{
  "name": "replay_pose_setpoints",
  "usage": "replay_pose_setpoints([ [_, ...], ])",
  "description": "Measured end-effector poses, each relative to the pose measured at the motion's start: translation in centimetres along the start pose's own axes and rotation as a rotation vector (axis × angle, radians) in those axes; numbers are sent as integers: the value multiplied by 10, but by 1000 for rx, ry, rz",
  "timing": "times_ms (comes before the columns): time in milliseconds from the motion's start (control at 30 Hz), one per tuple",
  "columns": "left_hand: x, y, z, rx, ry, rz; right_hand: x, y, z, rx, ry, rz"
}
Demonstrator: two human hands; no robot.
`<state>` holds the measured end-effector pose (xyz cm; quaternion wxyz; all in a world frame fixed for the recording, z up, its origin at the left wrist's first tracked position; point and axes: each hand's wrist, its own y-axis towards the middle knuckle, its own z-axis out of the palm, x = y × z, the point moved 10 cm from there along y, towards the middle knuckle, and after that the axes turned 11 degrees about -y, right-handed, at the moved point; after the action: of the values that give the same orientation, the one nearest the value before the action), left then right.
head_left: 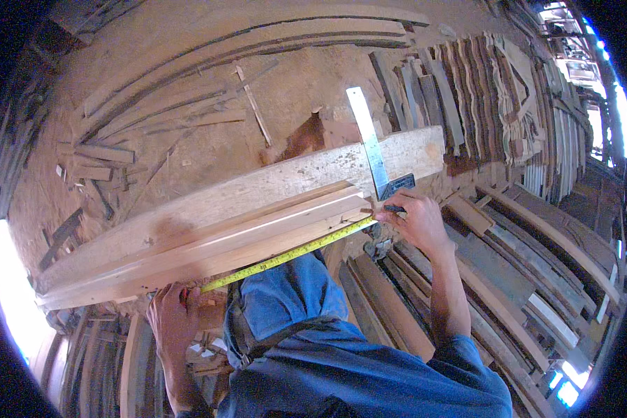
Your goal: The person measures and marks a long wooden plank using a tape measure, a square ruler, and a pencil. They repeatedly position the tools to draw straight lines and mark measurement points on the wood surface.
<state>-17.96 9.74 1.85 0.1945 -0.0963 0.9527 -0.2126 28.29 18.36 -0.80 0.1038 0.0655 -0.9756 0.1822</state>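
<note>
A yellow tape measure runs out along the near edge of a stack of light wooden boards. My left hand is closed at its left end, around the case, which is mostly hidden; a bit of red shows between the fingers. At the boards' right end my right hand pinches a short dark stick, perhaps a pencil or marker. The fingertips of that hand also meet the tape's end. Just beyond them a try square with a shiny blade and dark stock lies across a thick, worn plank.
Long curved timbers and loose offcuts lie on the dusty ground beyond. Wavy-edged boards stand in a row at the far right. More planks fill the near right, and others lie at the near left.
</note>
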Motion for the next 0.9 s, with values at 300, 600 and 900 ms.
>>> replay_pose_setpoints([
  [300, 7, 6, 9, 121, 8, -98, -5, 3, 7, 21, 56, 17],
  [600, 3, 11, 7, 179, -44, -160, -6, 5, 10, 52, 90, -4],
  [900, 18, 12, 15, 182, -20, -156, -6, 6, 2, -61, 142, -3],
])
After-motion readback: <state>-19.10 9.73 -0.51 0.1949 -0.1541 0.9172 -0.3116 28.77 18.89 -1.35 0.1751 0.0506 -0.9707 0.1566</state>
